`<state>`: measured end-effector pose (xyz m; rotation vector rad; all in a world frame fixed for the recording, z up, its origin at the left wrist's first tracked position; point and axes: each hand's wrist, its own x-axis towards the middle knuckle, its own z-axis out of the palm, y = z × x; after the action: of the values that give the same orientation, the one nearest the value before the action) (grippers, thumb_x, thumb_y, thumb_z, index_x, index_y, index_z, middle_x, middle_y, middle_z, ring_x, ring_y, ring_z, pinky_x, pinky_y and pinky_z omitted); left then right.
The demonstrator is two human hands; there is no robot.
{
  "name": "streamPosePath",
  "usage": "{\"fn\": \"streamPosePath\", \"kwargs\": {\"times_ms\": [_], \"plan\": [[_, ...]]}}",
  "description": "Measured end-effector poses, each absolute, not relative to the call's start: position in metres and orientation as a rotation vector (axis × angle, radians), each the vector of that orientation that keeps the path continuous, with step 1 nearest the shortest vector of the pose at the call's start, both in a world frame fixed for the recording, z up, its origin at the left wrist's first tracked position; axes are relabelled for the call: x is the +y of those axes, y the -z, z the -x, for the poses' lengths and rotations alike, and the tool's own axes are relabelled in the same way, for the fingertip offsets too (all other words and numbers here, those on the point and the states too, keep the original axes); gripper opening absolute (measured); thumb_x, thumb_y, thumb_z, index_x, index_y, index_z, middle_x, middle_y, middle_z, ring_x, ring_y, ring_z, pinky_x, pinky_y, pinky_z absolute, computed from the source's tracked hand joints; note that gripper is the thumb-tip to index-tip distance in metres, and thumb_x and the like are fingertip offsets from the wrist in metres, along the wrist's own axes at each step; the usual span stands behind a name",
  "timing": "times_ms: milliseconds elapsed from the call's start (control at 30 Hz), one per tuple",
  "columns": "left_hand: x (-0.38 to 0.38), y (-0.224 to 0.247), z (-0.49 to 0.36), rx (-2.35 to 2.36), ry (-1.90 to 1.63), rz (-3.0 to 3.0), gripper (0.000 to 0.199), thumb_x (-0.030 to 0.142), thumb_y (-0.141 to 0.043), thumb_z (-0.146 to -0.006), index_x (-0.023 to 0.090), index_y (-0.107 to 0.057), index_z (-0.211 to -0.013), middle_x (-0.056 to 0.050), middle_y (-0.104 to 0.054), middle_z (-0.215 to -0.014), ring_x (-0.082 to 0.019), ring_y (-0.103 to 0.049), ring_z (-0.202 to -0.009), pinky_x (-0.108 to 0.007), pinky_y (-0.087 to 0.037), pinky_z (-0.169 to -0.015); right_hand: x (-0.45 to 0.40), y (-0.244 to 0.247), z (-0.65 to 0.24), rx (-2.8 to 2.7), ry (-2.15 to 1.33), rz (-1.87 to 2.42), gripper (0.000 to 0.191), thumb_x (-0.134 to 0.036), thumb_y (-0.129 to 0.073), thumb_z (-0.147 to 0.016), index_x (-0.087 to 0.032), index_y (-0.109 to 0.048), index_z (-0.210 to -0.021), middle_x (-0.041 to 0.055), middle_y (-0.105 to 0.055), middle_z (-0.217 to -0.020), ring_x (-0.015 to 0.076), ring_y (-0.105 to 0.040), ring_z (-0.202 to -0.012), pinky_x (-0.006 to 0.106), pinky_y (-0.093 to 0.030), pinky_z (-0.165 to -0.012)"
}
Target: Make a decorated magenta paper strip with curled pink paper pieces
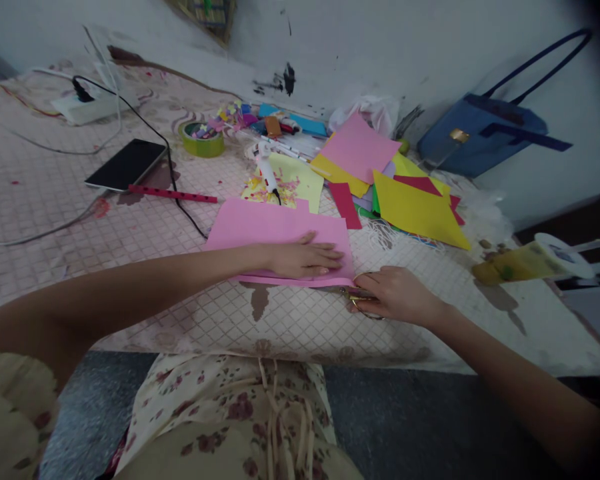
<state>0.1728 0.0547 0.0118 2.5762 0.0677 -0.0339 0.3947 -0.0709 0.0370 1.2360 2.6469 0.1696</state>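
Note:
A pink sheet of paper lies on the patterned tablecloth in front of me. My left hand rests flat on it, fingers stretched toward the right. At the sheet's lower right corner, my right hand grips a pair of scissors by the handles. The scissors' blades are mostly hidden at the paper's lower edge, where a narrow strip of pink runs along the near side.
Behind the sheet lie a glue gun, green tape and yellow paper. A phone and power strip with cables sit left. At right stand a drink cup and a blue bag.

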Motion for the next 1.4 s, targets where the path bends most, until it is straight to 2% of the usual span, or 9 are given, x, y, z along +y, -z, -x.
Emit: {"fn": "streamPosePath", "kwargs": {"times_ms": [267,500,867,1400], "plan": [[0.054,-0.012,-0.173,0.070,0.011,-2.584,0.050,0.042,-0.022,-0.092,0.023,-0.036,-0.136,-0.001,-0.023,-0.148,-0.017,-0.011,-0.138,-0.042,0.008,-0.110,-0.067,-0.035,-0.389,2.674,-0.195,-1.197,0.036,-0.051,-0.043,-0.087,-0.017,-0.053,-0.081,0.0018,-0.063,-0.068,0.0155,-0.053,-0.056,0.028,-0.020,-0.053],[0.053,-0.013,-0.173,0.093,0.024,-2.601,0.051,0.043,-0.022,-0.092,0.021,-0.036,-0.136,-0.003,-0.022,-0.149,-0.018,-0.011,-0.138,-0.042,0.008,-0.110,-0.068,-0.034,-0.392,2.683,-0.201,-1.216,0.031,-0.047,-0.044,-0.088,-0.018,-0.054,-0.085,0.0011,-0.063,-0.069,0.0149,-0.053,-0.056,0.028,-0.021,-0.052],[0.054,-0.010,-0.174,0.087,0.019,-2.604,0.049,0.042,-0.022,-0.092,0.025,-0.037,-0.135,0.000,-0.022,-0.148,-0.017,-0.010,-0.138,-0.042,0.008,-0.110,-0.064,-0.034,-0.385,2.671,-0.196,-1.186,0.034,-0.049,-0.042,-0.088,-0.018,-0.052,-0.080,0.0014,-0.061,-0.066,0.0154,-0.052,-0.056,0.028,-0.019,-0.053],[0.055,-0.012,-0.177,0.112,0.043,-2.591,0.050,0.042,-0.023,-0.092,0.023,-0.036,-0.136,-0.001,-0.022,-0.149,-0.017,-0.010,-0.138,-0.041,0.007,-0.110,-0.061,-0.037,-0.378,2.690,-0.234,-1.174,0.034,-0.048,-0.044,-0.087,-0.017,-0.054,-0.079,0.0025,-0.062,-0.066,0.0155,-0.051,-0.055,0.028,-0.021,-0.052]]}}
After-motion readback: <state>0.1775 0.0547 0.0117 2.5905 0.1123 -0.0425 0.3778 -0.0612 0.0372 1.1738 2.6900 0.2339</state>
